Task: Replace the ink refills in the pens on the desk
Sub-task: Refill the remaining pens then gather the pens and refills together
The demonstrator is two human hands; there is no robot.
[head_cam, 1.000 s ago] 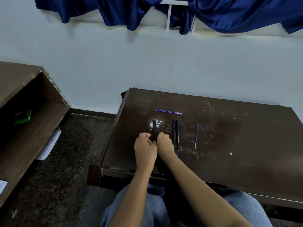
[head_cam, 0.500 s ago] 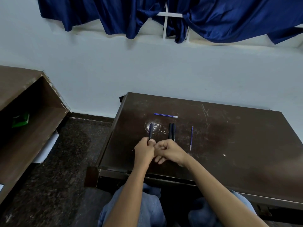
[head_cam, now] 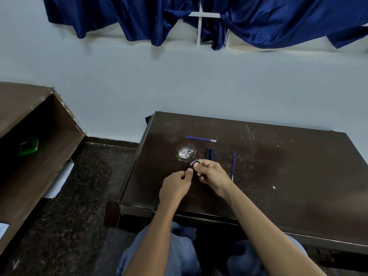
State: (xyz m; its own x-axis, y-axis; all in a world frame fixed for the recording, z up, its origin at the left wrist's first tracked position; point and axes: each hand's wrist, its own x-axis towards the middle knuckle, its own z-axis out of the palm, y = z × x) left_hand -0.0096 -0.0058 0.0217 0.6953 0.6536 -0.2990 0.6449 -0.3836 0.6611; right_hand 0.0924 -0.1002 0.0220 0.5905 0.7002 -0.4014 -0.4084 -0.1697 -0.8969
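Observation:
Both hands meet over the dark brown desk (head_cam: 278, 176), holding one black pen (head_cam: 193, 165) between them. My left hand (head_cam: 176, 187) pinches its near end, and my right hand (head_cam: 212, 176) grips the rest, hiding most of the barrel. Two more black pens (head_cam: 209, 153) lie side by side just beyond my right hand. A blue refill (head_cam: 201, 139) lies crosswise further back. Another blue refill (head_cam: 233, 166) lies lengthwise to the right of my right hand.
A pale round stain (head_cam: 184, 153) marks the desk by the pens. An open brown cabinet (head_cam: 39, 156) with a green item (head_cam: 27, 146) inside stands at the left. Dark speckled floor (head_cam: 83, 196) lies between it and the desk. Blue curtains (head_cam: 258, 20) hang on the wall behind.
The left-hand black pen has been lifted off the desk and turned end-on. My right hand has closed over it from the right, while my left keeps its near end.

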